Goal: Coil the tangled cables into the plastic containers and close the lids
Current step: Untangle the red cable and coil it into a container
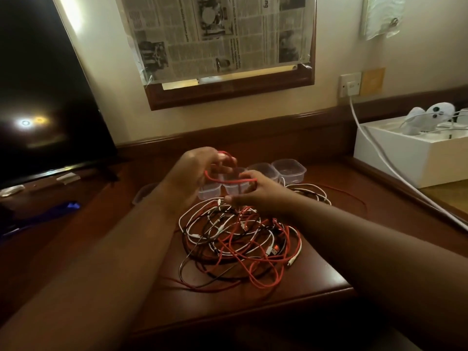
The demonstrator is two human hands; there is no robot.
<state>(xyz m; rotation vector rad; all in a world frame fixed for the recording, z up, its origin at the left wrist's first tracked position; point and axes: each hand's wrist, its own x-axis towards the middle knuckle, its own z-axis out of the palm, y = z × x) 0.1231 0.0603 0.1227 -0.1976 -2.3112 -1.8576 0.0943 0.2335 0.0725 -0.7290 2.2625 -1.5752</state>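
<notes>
Now the red cable (229, 181) runs almost level between your two hands, above the tubs (263, 173) and beyond the tangle (240, 236). Your left hand (195, 171) has its fingers curled around a small loop of it, the loop arching up over the fingertips. Your right hand (255, 191) pinches the same strand at the far end of the span, thumb pointing back toward the left hand.

That span is what the next wrap depends on: its long axis lies left to right, and the free length falls away from your right hand down into the tangle just below and in front of it. So the right hand looks like the feeder and the left the spool. The slack lies nearer the right hand.

Most of the work looks undone. Red, white and black cables lie knotted together on the table (316, 279), with more white cable (311, 191) spread to the right of the tubs. Four tubs stand in a row, open and, as far as you can see, empty; I cannot make out the lids for certain.

Farther out, a dark screen (45, 97) stands at your left and a white box (405, 158) at your right.
</notes>
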